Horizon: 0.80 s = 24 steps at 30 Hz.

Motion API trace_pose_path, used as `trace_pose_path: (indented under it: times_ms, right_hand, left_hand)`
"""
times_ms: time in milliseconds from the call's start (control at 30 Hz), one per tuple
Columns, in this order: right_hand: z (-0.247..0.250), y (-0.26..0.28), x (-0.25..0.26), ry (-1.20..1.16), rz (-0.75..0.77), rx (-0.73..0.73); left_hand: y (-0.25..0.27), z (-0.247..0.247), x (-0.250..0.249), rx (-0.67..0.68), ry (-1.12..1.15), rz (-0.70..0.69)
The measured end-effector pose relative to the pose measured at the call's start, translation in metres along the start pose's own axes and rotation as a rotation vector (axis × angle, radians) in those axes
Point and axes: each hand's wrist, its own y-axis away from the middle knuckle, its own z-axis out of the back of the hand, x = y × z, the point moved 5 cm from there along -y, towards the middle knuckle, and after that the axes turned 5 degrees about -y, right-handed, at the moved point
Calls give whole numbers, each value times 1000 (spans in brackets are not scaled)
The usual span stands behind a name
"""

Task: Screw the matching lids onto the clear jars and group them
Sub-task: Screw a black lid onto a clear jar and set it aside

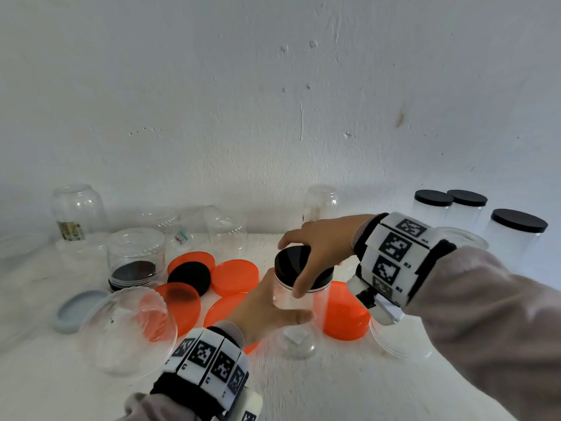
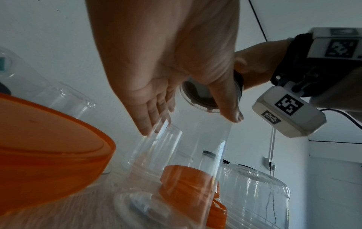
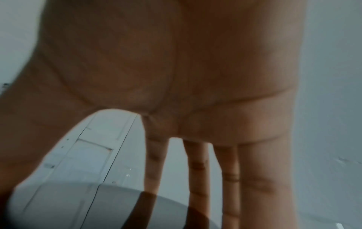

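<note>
A small clear jar (image 1: pixel 299 299) is held upright above the white table. My left hand (image 1: pixel 273 305) grips its body from the near left, thumb across the front. A black lid (image 1: pixel 290 264) sits on the jar's mouth, and my right hand (image 1: pixel 315 253) holds it from above, fingers and thumb curled round its rim. In the left wrist view the left hand (image 2: pixel 188 117) clasps the clear jar (image 2: pixel 182 155) between fingers and thumb, with the black lid (image 2: pixel 199 96) showing from below. The right wrist view is blurred and shows only the palm and fingers (image 3: pixel 197 167) of my right hand.
Three clear jars with black lids (image 1: pixel 516 226) stand grouped at the back right. Several orange lids (image 1: pixel 236 276) and a loose black lid (image 1: pixel 189 276) lie under and left of my hands, beside a grey lid (image 1: pixel 79 309). Uncapped clear jars (image 1: pixel 136 256) crowd the left and back.
</note>
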Motion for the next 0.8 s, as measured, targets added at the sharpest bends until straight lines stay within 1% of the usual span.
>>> trace_pose_path:
  times_ms: [33, 100, 200, 300, 367, 467, 533, 633, 800]
  right_hand:
    - [1, 1, 0, 3, 9, 28]
    - [4, 1, 1, 11, 32, 21]
    - [4, 1, 1, -7, 21, -85]
    - [1, 0, 0, 52, -26, -185]
    - [0, 1, -2, 54, -36, -168]
    - [0, 3, -4, 25, 1, -32]
    - [1, 4, 0, 18, 46, 9]
    - [2, 2, 2, 42, 62, -30]
    - [-3, -1, 4, 61, -49, -121]
  left_hand:
    - [0, 0, 0, 0, 0, -1]
    - [0, 0, -1, -8, 4, -3]
    - [-1, -1, 1, -30, -3, -3]
    - [-1, -1, 2, -46, -6, -3]
    - [0, -2, 1, -43, -8, -12]
    - [0, -2, -1, -40, -13, -10]
    - [0, -2, -1, -41, -21, -2]
    - [0, -2, -2, -45, -23, -6]
    - [0, -1, 0, -46, -27, -1]
